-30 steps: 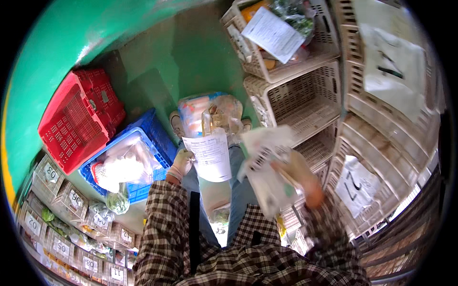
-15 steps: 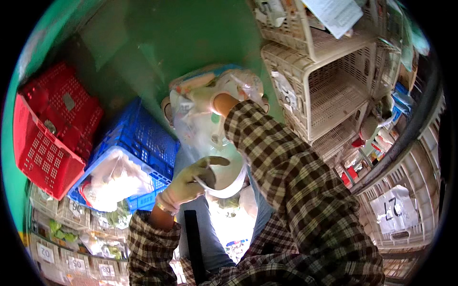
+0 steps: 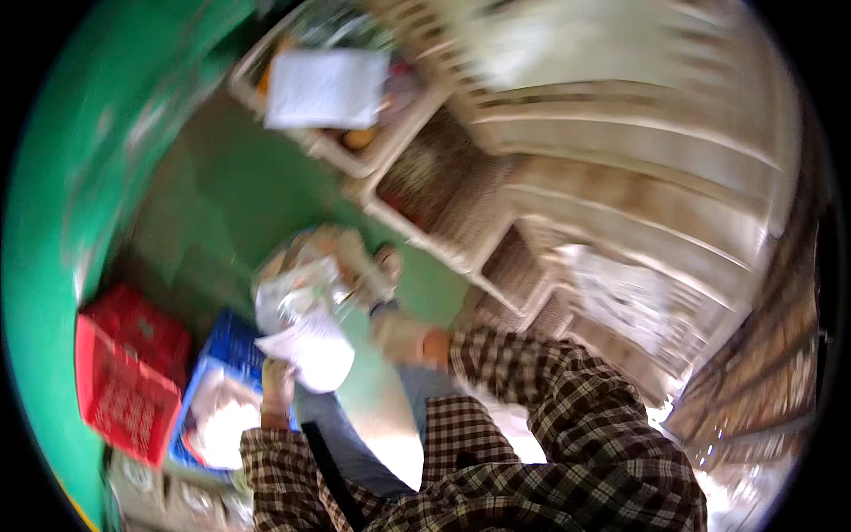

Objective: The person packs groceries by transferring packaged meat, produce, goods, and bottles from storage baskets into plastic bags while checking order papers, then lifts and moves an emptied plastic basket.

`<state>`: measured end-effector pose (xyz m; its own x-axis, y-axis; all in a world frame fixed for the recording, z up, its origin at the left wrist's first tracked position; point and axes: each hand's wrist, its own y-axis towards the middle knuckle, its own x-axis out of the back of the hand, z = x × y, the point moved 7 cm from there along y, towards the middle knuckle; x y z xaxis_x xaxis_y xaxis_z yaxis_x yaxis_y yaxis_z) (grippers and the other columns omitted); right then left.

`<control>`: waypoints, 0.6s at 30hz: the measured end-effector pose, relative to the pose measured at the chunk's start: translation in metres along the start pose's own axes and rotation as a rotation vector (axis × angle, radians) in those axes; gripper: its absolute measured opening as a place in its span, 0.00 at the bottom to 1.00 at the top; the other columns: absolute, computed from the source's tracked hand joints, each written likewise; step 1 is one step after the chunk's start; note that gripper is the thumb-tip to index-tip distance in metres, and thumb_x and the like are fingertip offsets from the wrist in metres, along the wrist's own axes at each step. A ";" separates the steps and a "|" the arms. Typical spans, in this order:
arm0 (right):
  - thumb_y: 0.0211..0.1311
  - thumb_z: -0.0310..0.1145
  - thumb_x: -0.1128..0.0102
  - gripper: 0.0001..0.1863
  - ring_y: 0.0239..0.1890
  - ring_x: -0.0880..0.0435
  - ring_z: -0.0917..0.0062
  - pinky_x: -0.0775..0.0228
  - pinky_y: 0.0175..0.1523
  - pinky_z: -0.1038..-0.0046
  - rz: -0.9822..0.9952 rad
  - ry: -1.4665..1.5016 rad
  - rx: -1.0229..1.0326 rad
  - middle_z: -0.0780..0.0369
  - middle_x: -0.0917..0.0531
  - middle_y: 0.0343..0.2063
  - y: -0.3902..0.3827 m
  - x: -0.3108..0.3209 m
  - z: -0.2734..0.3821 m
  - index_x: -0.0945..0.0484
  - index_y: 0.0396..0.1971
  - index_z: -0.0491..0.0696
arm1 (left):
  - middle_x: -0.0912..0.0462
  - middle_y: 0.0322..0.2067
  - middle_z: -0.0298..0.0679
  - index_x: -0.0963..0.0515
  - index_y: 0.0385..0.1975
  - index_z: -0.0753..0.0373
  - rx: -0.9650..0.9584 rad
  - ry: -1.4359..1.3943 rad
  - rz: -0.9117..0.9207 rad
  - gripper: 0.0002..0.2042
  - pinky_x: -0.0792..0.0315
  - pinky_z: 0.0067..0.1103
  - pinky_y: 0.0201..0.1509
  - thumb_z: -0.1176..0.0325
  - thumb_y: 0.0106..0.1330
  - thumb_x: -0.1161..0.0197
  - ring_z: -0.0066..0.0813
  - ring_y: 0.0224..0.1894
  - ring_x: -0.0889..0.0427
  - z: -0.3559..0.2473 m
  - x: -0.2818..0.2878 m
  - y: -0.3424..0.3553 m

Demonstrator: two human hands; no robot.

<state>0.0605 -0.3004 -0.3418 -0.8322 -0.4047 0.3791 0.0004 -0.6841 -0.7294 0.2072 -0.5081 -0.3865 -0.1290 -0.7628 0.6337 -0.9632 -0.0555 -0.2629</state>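
Note:
My gloved left hand point(image 3: 277, 383), low centre, grips a white paper sheet point(image 3: 315, 353) by its lower left edge. Just beyond the sheet, a bulging clear plastic bag of packed items point(image 3: 297, 284) lies on the green floor at my feet. My gloved right hand point(image 3: 408, 339) is right of the sheet, over my leg; motion blur hides its fingers and anything in them.
Stacked beige crates point(image 3: 443, 186) line the right, the top one holding produce under a white sheet point(image 3: 324, 87). A red crate point(image 3: 128, 381) and blue crate point(image 3: 217, 346) with bagged goods stand left, beside a green wall point(image 3: 62, 195).
My right hand has withdrawn from the bag at my feet toward the lower right. My left hand still holds the paper. The view has swung, bringing the beige crates nearer the centre.

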 end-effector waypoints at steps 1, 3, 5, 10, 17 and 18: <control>0.49 0.28 0.44 0.20 0.46 0.24 0.65 0.30 0.51 0.68 -0.037 0.476 -0.082 0.52 0.24 0.44 -0.016 0.058 0.090 0.26 0.46 0.42 | 0.22 0.22 0.38 0.23 0.16 0.60 0.200 0.054 0.138 0.03 0.33 0.33 0.42 0.73 0.43 0.35 0.38 0.32 0.24 0.054 0.003 -0.047; 0.52 0.31 0.42 0.25 0.54 0.29 0.63 0.36 0.59 0.66 -0.449 0.212 0.323 0.53 0.28 0.51 -0.111 0.149 0.180 0.31 0.52 0.41 | 0.22 0.24 0.40 0.23 0.16 0.62 0.281 0.036 0.132 0.01 0.31 0.30 0.36 0.74 0.46 0.39 0.39 0.29 0.24 0.088 0.016 -0.059; 0.53 0.30 0.42 0.23 0.56 0.30 0.61 0.35 0.57 0.61 -0.695 0.256 0.393 0.52 0.27 0.49 -0.245 0.257 0.218 0.30 0.50 0.41 | 0.23 0.22 0.41 0.26 0.16 0.65 0.630 -0.667 -0.091 0.06 0.32 0.24 0.29 0.72 0.50 0.47 0.34 0.24 0.26 0.097 0.011 -0.058; 0.47 0.30 0.33 0.39 0.55 0.30 0.63 0.41 0.63 0.63 -1.307 0.069 -0.356 0.50 0.32 0.55 -0.422 0.396 0.072 0.42 0.60 0.40 | 0.29 0.21 0.31 0.26 0.24 0.63 0.692 -0.665 0.093 0.07 0.35 0.21 0.25 0.71 0.55 0.52 0.23 0.22 0.30 0.072 0.005 -0.022; 0.49 0.29 0.36 0.39 0.59 0.33 0.59 0.35 0.60 0.67 -0.570 -0.841 -1.022 0.52 0.35 0.59 -0.338 0.504 -0.177 0.42 0.62 0.45 | 0.25 0.20 0.38 0.26 0.20 0.62 0.957 -1.081 -0.088 0.07 0.33 0.28 0.24 0.73 0.56 0.50 0.32 0.22 0.26 0.048 -0.014 -0.024; 0.48 0.33 0.35 0.37 0.57 0.31 0.61 0.34 0.58 0.67 -0.469 -0.578 -1.088 0.52 0.32 0.56 -0.334 0.517 -0.187 0.39 0.60 0.44 | 0.25 0.20 0.37 0.26 0.21 0.63 0.732 -0.734 0.033 0.09 0.33 0.26 0.25 0.71 0.59 0.52 0.31 0.23 0.26 0.039 -0.009 -0.013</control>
<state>-0.4740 -0.1674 -0.0084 -0.2752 -0.6493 0.7090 -0.8907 -0.1053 -0.4422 0.2304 -0.5253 -0.4167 0.2593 -0.9622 0.0832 -0.5515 -0.2182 -0.8052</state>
